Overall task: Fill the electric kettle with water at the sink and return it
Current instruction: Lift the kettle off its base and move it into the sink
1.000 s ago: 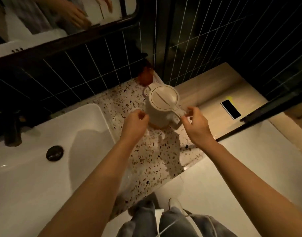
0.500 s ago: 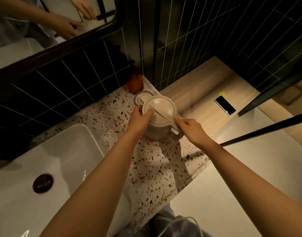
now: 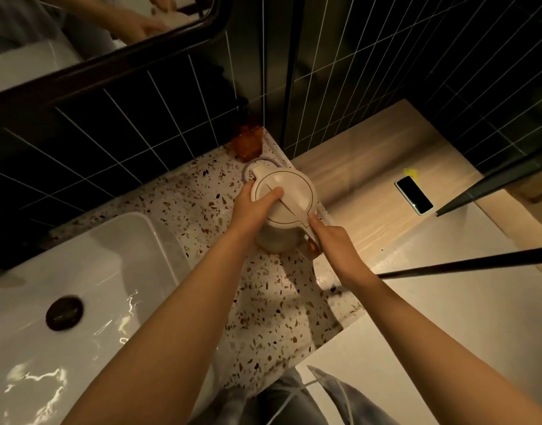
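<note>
A person stood at a bathroom vanity with both bare hands on a cream electric kettle (image 3: 283, 207), which sat on the speckled terrazzo counter (image 3: 272, 302) to the right of the white sink (image 3: 104, 271), its lid closed. The left hand (image 3: 251, 210) wrapped the kettle's left side, thumb laid flat across the lid and the other fingers curled out of sight behind the body; the right hand (image 3: 332, 240) closed around the handle at the near right, index finger stretched toward the lid's edge. A grey ring (image 3: 257, 163), possibly the power base or its cord, showed behind the kettle, though how it joined the kettle could not be made out. If the kettle was lifted with a cord or base still caught, it might have snagged or tipped. The amber glass bottle (image 3: 246, 144) stood just behind and could have been knocked against the dark tiled wall. A wet film glinted in the sink basin around the drain plug (image 3: 64, 312), and damp hands might have slipped on the smooth plastic. A smartphone (image 3: 414, 195) lay well apart on the wooden ledge (image 3: 355, 167), exposed to any splash on the way back. No brand, label or legible writing showed on the kettle, the bottle or the dark phone screen.
</note>
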Motion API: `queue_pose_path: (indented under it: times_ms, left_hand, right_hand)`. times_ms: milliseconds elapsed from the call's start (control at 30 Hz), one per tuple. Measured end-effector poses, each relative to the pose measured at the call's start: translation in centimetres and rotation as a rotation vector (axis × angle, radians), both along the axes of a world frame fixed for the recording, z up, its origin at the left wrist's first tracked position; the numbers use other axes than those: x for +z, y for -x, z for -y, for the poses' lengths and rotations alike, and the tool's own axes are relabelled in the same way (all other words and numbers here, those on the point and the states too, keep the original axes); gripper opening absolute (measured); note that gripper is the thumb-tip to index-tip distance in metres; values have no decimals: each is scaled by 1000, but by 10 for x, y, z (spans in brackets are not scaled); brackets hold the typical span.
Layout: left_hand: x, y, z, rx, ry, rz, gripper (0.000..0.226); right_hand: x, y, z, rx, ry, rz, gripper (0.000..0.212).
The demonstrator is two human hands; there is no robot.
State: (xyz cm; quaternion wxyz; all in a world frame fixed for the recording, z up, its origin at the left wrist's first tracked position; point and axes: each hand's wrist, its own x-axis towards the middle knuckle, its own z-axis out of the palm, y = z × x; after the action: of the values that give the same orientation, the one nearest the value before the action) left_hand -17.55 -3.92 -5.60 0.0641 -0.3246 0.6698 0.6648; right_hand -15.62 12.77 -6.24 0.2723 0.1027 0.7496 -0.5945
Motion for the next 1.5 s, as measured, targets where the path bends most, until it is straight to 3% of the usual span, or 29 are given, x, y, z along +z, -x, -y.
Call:
queue_pose_path:
  times_ms: [100,500,667,800,967,1133,1500]
  left_hand:
    - [0,2,3,19,-15,8,46]
    - [38,-8,15,114,-35,-52,46]
    - [61,-32,23,151,-11,-98,61]
    - [76,-61,31,201,2,-136,49]
    - [87,-100,43,295,-10,-159,61]
    - [98,-141,57,431,1,-241,55]
    - [110,-237,121,708,-19,-255,48]
  right_hand:
    - [4,2,4,-3,-23,-20,53]
    - [40,2,18,-5,-3,-117,49]
    - [59,-17,20,69,106,-169,64]
    - [76,-37,26,107,192,-245,53]
    - [90,-60,39,208,225,-322,66]
    - [104,-78,59,349,255,-388,63]
    - [109,-125,131,707,387,-300,62]
